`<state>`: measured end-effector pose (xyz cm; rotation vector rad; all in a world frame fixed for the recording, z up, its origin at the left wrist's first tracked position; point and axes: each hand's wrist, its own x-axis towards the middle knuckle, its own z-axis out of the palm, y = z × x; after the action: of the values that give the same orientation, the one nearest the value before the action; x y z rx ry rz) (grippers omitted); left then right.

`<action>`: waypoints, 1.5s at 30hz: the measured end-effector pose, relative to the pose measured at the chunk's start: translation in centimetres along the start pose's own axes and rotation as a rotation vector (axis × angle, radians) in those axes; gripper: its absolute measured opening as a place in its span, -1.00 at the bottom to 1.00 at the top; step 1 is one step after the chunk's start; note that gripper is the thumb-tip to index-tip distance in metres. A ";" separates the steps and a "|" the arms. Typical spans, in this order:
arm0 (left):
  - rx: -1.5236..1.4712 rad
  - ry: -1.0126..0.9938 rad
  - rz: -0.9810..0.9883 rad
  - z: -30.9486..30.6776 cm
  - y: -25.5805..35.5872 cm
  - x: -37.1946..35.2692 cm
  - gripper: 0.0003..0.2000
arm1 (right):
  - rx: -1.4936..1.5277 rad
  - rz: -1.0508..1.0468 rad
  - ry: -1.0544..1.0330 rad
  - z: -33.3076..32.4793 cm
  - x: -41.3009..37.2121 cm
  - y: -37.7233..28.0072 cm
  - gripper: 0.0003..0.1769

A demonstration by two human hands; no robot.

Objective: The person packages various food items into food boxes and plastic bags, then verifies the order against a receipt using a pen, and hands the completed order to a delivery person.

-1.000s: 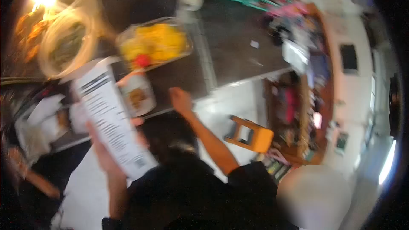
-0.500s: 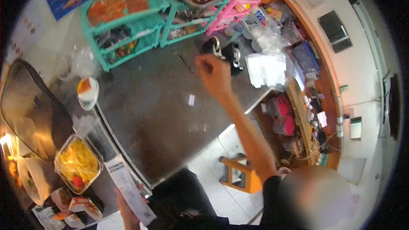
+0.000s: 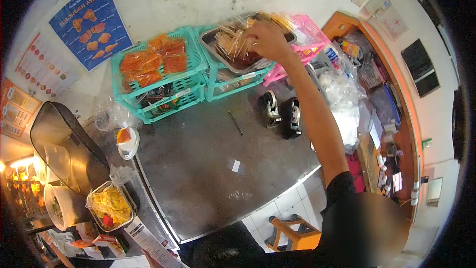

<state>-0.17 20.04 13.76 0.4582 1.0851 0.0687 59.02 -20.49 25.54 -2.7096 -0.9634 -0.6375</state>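
My right hand [image 3: 270, 39] reaches over a dark tray [image 3: 214, 52] on top of a teal basket. Its curled fingers are down among thin, pale, clear-wrapped packets [image 3: 230, 42]; exactly what they grip is hidden. At the bottom, my left hand [image 3: 154, 257] holds a long printed paper slip [image 3: 151, 245], partly out of view. Left of the slip stands a clear-wrapped tray of yellow food [image 3: 111, 203] with a red piece in it.
Teal stacked baskets [image 3: 156, 101] with orange-red sachets stand against the wall. Two tape dispensers [image 3: 270, 109], a pen [image 3: 235, 122] and a small scale [image 3: 128, 146] sit on the dark table [image 3: 198, 168]. An orange stool [image 3: 295, 233] stands below; a blurred head [image 3: 369, 223] is at lower right.
My right hand has moved up from above the tape dispensers to the packets in the tray. My left hand still holds the slip, now lower in view. The camera view has tilted up.
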 end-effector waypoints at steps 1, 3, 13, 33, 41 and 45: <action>0.109 -0.071 0.044 -2.5 -0.7 1.4 -0.38 | 0.022 -0.088 0.010 -0.1 -0.1 -0.3 -0.78; 0.333 -0.216 0.129 -5.8 -1.7 3.4 -0.38 | 0.017 -0.108 -0.027 0.4 -0.2 0.1 -0.78; 0.111 -0.089 -0.010 1.6 -1.3 0.2 -0.36 | -0.043 -0.223 -0.294 -0.8 1.4 0.0 -0.85; -0.164 -0.122 0.216 -5.2 1.1 -0.9 -0.44 | 0.504 0.073 -0.221 -16.9 10.3 -10.8 -0.79; -0.159 -0.022 0.263 -12.4 2.4 -6.3 -0.36 | 0.511 -0.171 -0.043 -7.4 11.1 -34.5 -0.79; -0.470 -0.006 0.362 -20.0 2.4 -8.3 -0.38 | 0.804 -0.364 -0.190 -0.2 8.8 -55.8 -0.80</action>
<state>-20.99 26.42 13.95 0.2232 0.9318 0.6276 29.47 27.25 31.97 -1.9145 -1.3981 -0.0007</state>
